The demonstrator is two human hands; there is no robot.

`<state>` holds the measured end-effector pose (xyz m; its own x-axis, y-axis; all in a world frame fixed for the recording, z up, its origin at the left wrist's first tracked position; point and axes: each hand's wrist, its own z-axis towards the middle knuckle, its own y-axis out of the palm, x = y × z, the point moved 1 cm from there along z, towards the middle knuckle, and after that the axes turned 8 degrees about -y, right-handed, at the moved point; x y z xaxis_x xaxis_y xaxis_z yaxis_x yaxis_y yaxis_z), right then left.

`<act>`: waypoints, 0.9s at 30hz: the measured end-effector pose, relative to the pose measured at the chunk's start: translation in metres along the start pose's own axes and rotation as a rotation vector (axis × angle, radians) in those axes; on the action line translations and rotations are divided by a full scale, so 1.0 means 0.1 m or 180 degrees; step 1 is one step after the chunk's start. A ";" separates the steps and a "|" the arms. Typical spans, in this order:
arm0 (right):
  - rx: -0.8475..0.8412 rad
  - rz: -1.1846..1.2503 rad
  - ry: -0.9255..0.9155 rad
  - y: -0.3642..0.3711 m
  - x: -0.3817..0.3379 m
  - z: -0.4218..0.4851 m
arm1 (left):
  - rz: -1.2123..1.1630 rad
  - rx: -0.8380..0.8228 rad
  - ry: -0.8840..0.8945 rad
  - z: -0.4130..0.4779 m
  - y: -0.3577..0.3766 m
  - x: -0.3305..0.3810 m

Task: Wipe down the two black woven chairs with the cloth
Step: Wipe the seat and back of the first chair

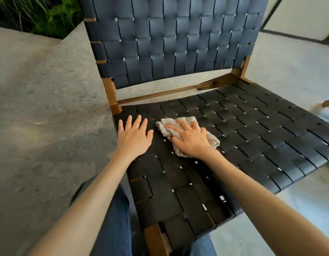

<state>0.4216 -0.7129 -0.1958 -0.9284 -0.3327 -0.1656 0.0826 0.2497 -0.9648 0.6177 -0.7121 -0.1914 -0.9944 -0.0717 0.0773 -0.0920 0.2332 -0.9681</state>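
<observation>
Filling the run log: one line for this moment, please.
step: wiping | right hand: presses cloth on chair seat | left hand: flat on seat

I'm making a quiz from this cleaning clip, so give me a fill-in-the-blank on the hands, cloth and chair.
1. The right hand presses the cloth onto the ____ of the chair.
2. The left hand lies flat beside the cloth, holding ____.
3. The frame of the chair is made of ____.
Missing words: seat; nothing; wood.
</observation>
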 end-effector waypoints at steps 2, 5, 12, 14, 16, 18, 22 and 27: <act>-0.0019 0.0035 -0.0019 -0.03 -0.02 -0.35 | 0.0073 -0.0031 0.0005 -0.10 -0.02 0.07; 0.0044 0.0045 0.0047 -0.08 -0.07 -0.83 | 0.0135 -0.0023 0.0103 -0.24 -0.05 0.17; 0.0112 -0.0111 0.0290 -0.17 -0.17 -1.66 | 0.0067 -0.0052 0.0325 -0.43 -0.09 0.18; 0.0139 -0.0076 0.0361 -0.18 -0.26 -1.79 | 0.0019 -0.0022 0.0335 -0.46 -0.10 0.18; 0.0225 -0.0035 0.0458 -0.16 -0.40 -1.79 | -0.0085 0.0033 0.0333 -0.48 -0.11 0.17; 0.0295 -0.0013 0.0489 -0.11 -0.56 -1.70 | -0.0178 0.0086 0.0328 -0.50 -0.12 0.17; 0.0317 0.0091 0.0465 -0.04 -0.67 -1.42 | -0.0348 0.0165 0.0331 -0.50 -0.12 0.16; 0.0238 0.0224 0.0311 0.00 -0.56 -0.81 | -0.0414 0.0281 0.0249 -0.45 -0.08 0.14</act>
<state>0.4444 -0.6206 -0.1702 -0.9499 -0.2256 -0.2162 0.1721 0.1996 -0.9646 0.6018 -0.6712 -0.1714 -0.9757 -0.0191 0.2182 -0.2187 0.1405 -0.9656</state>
